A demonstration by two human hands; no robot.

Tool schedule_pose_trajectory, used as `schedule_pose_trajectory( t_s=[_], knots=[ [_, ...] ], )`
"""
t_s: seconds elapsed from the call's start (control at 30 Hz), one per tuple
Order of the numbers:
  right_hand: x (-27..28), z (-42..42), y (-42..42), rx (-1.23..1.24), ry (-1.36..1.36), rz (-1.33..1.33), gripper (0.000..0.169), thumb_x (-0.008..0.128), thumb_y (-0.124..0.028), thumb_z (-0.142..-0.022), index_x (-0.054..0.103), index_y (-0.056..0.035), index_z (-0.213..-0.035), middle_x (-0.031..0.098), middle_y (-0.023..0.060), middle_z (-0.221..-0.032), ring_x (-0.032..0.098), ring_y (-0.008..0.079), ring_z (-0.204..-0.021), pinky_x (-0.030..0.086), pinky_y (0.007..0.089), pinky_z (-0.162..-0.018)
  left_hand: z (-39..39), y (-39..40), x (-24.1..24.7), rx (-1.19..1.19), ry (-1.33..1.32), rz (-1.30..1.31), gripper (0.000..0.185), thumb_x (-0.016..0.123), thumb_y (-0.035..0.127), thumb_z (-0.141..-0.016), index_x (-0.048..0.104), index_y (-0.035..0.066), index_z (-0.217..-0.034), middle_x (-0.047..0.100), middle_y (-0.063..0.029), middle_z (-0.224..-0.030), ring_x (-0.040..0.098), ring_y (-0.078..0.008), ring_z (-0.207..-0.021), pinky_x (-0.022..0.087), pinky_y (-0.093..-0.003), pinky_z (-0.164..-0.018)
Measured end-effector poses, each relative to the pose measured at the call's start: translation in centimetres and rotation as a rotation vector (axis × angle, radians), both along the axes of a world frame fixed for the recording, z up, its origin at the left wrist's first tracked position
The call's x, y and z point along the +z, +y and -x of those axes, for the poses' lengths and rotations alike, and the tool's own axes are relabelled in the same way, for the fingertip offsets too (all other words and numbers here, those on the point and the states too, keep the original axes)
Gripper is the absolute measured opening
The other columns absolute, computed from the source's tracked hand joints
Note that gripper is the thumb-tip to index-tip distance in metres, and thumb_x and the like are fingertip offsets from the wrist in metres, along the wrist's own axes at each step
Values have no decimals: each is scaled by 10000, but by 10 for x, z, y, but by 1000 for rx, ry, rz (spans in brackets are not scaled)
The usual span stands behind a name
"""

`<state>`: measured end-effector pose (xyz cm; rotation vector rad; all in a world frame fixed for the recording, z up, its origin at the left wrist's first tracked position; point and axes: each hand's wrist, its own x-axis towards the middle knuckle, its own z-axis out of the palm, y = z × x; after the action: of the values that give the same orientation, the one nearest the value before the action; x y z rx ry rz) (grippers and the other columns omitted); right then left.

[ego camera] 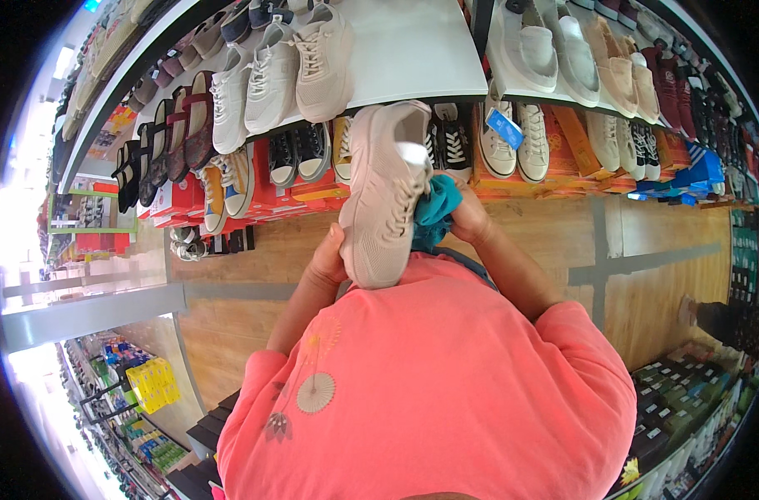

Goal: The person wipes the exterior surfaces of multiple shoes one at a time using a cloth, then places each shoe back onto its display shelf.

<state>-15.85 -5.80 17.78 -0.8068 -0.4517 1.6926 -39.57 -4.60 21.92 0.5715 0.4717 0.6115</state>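
My left hand [331, 253] grips a beige lace-up sneaker [379, 206] by the side of its sole near the toe. The sneaker is held in front of my chest, toe towards me, with white stuffing [412, 154] in its opening. On the other side of the shoe, my right hand [468, 209] holds a bunched teal cloth [439, 203] against the laces. Part of that hand's fingers is hidden behind the cloth. A similar beige sneaker [322, 65] stands on the white shelf [417, 53], beside a pair of white sneakers [272, 81].
Dark strap shoes [192, 122] and grey slip-ons [523, 53] line the shelf. Below its edge, canvas shoes [532, 140] stand on orange and red shoeboxes [557, 147]. Stacked boxes [667, 400] lie behind me at the right. Another person's leg and foot [717, 315] show at the far right.
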Motion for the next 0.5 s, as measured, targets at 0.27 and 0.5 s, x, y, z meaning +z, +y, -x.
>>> schedule_pose_trajectory(
  t_s=[0.27, 0.5],
  knots=[
    [14, 10, -7, 53, -299, -200, 288, 553, -113, -880, 572, -44, -1158, 628, 28, -1013, 584, 102, -877, 485, 246, -778, 7, -25, 3, 101, -33, 177, 892, 602, 565, -766, 224, 84, -1416, 390, -133, -1375, 414, -288, -1239, 331, -421, -1043],
    [33, 20, 12, -83, -415, -134, 265, 557, -108, -867, 575, -32, -1120, 627, 40, -973, 581, 125, -865, 478, 267, -771, 15, -26, 23, 308, 128, -115, 836, 611, 339, -761, 178, 79, -1427, 388, -131, -1355, 436, -273, -1209, 366, -411, -1002]
  ],
)
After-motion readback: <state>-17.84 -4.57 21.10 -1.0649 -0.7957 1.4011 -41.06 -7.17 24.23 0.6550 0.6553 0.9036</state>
